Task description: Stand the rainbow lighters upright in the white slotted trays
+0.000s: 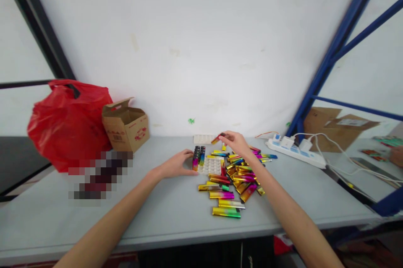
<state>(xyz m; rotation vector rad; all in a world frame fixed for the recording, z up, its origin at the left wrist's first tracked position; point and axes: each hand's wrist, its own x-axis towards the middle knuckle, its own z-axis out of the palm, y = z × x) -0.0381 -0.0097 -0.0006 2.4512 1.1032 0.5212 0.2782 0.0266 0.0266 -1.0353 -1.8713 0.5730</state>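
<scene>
Lighters (234, 175), metallic and rainbow-coloured, lie heaped just below and beneath the right hand (234, 142), which pinches one reddish lighter (218, 137) between thumb and fingertips above the pile. Left of it, the left hand (176, 164) rests half-open on the grey table (157, 213), fingers touching the edge of a white tray (211, 165) where a few lighters stand upright. Beyond the right hand lies a white power strip (296, 151); far left of the left hand sit a cardboard box (126, 125) and red bag (67, 123).

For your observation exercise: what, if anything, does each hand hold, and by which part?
The right hand pinches one lighter by its end. The left hand holds nothing; it rests against the white tray.
</scene>
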